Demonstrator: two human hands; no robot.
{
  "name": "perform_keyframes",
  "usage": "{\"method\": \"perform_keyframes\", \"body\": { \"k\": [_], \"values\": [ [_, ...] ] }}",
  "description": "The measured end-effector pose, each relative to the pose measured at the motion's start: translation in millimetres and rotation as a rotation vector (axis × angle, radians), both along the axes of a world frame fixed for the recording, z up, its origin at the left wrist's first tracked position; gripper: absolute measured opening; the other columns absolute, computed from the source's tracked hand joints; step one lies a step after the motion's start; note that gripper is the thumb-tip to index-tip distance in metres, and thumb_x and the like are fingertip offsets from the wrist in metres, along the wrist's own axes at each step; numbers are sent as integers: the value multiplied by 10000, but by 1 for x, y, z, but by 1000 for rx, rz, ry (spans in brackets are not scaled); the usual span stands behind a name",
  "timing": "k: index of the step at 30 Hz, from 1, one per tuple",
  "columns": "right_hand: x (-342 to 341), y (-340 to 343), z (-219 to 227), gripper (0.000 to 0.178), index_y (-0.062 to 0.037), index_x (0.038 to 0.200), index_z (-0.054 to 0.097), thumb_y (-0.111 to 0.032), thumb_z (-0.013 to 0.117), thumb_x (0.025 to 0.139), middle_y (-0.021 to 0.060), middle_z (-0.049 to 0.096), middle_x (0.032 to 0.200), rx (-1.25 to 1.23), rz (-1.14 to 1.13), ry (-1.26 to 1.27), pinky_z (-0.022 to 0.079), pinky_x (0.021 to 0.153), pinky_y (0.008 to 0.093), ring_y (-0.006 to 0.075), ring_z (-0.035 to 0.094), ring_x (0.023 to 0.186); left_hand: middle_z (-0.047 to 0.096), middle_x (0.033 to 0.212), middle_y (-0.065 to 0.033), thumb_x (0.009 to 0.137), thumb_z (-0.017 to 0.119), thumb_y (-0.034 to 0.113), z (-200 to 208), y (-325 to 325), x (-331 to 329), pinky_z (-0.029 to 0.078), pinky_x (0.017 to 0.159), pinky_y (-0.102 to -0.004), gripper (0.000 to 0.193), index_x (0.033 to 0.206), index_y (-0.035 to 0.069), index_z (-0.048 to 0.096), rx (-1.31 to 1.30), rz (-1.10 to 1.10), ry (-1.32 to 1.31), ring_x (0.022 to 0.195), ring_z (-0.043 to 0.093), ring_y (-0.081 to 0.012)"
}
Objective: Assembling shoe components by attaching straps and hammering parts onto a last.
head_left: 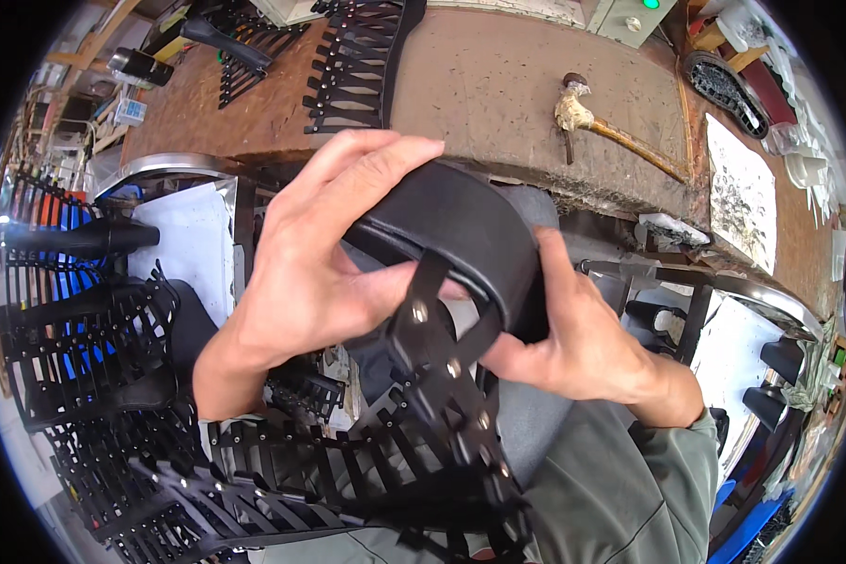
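Note:
Both hands hold a black leather strappy sandal upper over my lap, its smooth, curved solid part raised toward me. My left hand grips the left side, fingers over the top and thumb tucked inside the curve. At the right side, my right hand pinches the lower edge between thumb and fingers; some of those fingers are hidden behind the leather. From the curve hangs a riveted band with many thin straps, trailing down and left across my lap.
More black strappy uppers are heaped at the left. On the worn bench ahead lie another strappy piece and a hammer with a wrapped head. A black shoe sole and a stained white sheet lie at the right.

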State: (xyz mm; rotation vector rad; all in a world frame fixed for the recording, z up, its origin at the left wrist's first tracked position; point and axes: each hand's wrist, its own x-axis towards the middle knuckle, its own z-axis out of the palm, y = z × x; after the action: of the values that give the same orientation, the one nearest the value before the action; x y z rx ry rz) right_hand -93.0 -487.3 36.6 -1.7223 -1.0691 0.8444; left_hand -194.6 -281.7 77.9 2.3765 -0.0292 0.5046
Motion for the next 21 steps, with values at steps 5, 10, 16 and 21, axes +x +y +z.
{"method": "perform_keyframes", "body": {
  "k": [5,10,16,21],
  "values": [
    [3,28,-81,846,150,1288,323,-482,621,810,275,627,1072,-274,-34,387,492,876,360,336,640,1010,644,1040,-84,667,772,-40,-90,33,7,488,811,-250,616,1247,33,577,-117,-24,322,971,589,-131],
    [-1,59,-128,409,-32,1047,618,-381,485,881,92,579,1090,-115,45,940,421,867,310,150,503,1000,629,974,-47,757,606,-51,-124,64,10,479,835,-264,523,1273,-20,526,-739,125,539,924,591,-130],
    [8,93,-170,493,29,1218,547,-385,488,958,200,652,1030,405,639,1422,564,774,434,284,670,872,653,1072,-148,899,500,450,-183,40,-13,522,833,-347,587,1274,-1,533,-1555,-276,144,959,633,-269],
    [-12,64,-183,471,34,1254,535,-296,574,920,262,592,1181,548,-44,930,522,857,410,319,631,1025,621,1196,-178,935,395,547,-138,7,0,502,914,-447,669,1267,-17,532,-1869,-216,32,1026,627,-321]
  ]
}}
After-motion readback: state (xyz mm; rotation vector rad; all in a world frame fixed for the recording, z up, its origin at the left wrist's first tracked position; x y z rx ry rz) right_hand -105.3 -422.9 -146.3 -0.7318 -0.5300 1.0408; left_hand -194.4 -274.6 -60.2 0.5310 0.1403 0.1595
